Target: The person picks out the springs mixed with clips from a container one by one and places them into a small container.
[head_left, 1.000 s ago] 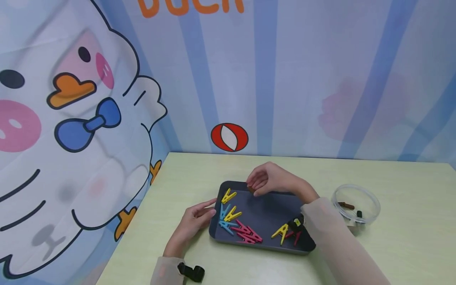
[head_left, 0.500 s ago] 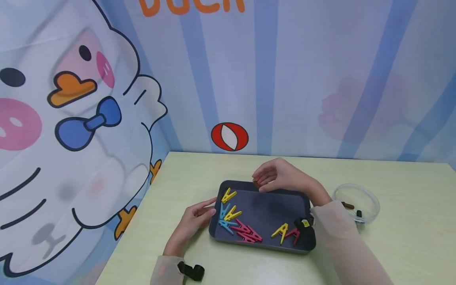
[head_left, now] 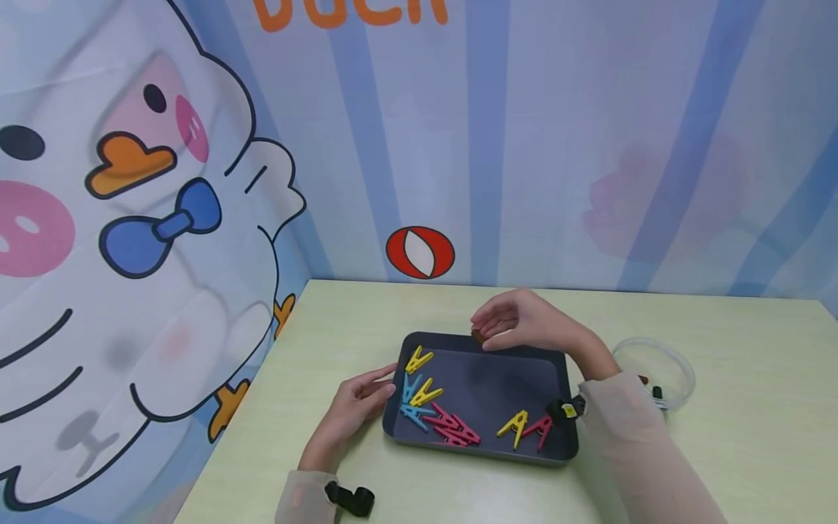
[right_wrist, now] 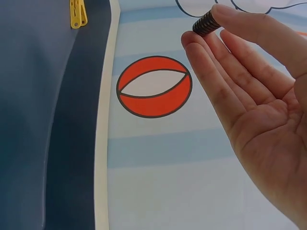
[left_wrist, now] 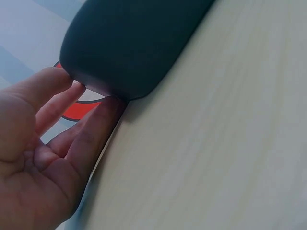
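Observation:
My right hand (head_left: pixel 524 322) pinches a small ribbed cylinder (right_wrist: pixel 204 24) between thumb and fingertips; it looks dark in the right wrist view and brown in the head view. That hand is above the far rim of a dark rectangular tray (head_left: pixel 484 378). At the tray's left end, my left hand (head_left: pixel 356 407) touches the outside of the wall with thumb and fingers, curling round nothing. Inside the tray, yellow clothespins (head_left: pixel 427 393), blue clothespins (head_left: pixel 414 416) and pink clothespins (head_left: pixel 466 431) lie at the left. Another yellow clothespin (head_left: pixel 513 426) and a red one (head_left: pixel 540 429) lie front right.
A round clear container (head_left: pixel 689 382) stands right of the tray, partly behind the right sleeve (head_left: pixel 644 437), with small brown and black pieces showing in it. The pale table (head_left: pixel 753 407) ends at a printed cloth backdrop (head_left: pixel 550 145). Black devices are strapped to both wrists.
My right hand has moved right and a little back along the tray's far rim, still pinching the small cylinder. My left hand has stayed at the tray's left end.

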